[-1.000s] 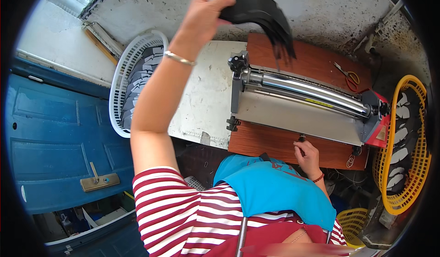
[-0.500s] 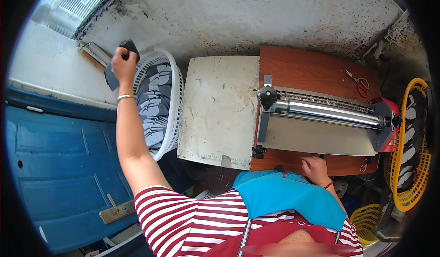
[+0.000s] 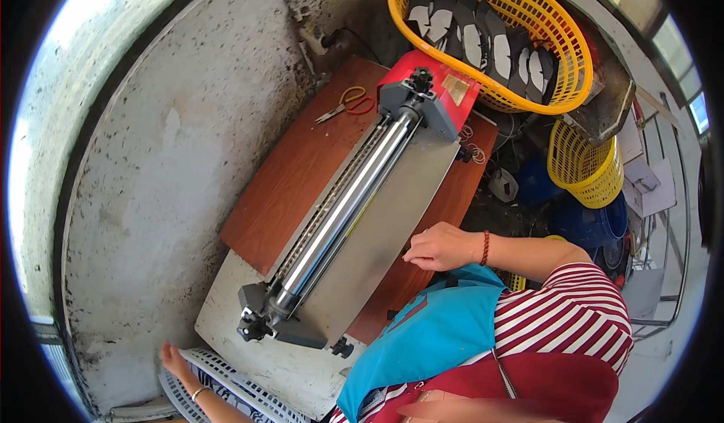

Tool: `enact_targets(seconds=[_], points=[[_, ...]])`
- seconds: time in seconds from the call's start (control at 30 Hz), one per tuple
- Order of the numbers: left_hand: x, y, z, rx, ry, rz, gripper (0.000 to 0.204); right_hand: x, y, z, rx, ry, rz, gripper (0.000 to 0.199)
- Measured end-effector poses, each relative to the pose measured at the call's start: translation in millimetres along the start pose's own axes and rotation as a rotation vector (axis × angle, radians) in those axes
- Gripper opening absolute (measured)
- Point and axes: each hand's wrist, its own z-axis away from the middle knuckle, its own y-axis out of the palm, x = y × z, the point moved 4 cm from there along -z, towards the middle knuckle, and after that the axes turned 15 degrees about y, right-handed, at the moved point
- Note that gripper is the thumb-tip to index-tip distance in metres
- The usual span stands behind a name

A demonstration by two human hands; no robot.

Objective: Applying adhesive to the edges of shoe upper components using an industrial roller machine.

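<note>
At the lower left the left hand [image 3: 175, 360], a bangle at its wrist, rests on the rim of a white slotted basket [image 3: 226, 387]; its fingers lie flat against the rim and whether they grip anything cannot be told. The basket is cut off by the lower edge, and only a glimpse of dark and pale pieces shows through it.

Just right of it a roller machine [image 3: 354, 219] lies slantwise on a brown wooden worktop [image 3: 290, 174]: a grey sheet-metal bed, two bright steel rollers running its length, a dark end block with a knob at the lower left and a red housing [image 3: 434, 87] at the upper right. Scissors with red and yellow handles [image 3: 345, 104] lie on the wood beside the rollers.

The right hand [image 3: 441, 247], a red bead band at the wrist, rests loosely curled with knuckles up on the worktop's edge, touching the machine's bed and holding nothing.

At the upper right a large yellow basket [image 3: 562, 91] holds rows of dark shaped pieces with pale faces [image 3: 483, 34]. Below it stands a smaller yellow basket [image 3: 584, 166], contents unclear.
</note>
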Motion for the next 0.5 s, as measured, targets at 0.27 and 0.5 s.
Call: enact_targets(seconds=[0.27,0.5], points=[[-445.7,110.9,-55.6,0.101,0.195,0.076,0.034,-81.5,-217.2,39.5,-0.497,0.075,0.146,0.016],[-810.1,418.9,18.4,0.787,0.721,0.439,0.025,-197.9,-310.3,125.9,-0.751,0.201,0.153,0.013]])
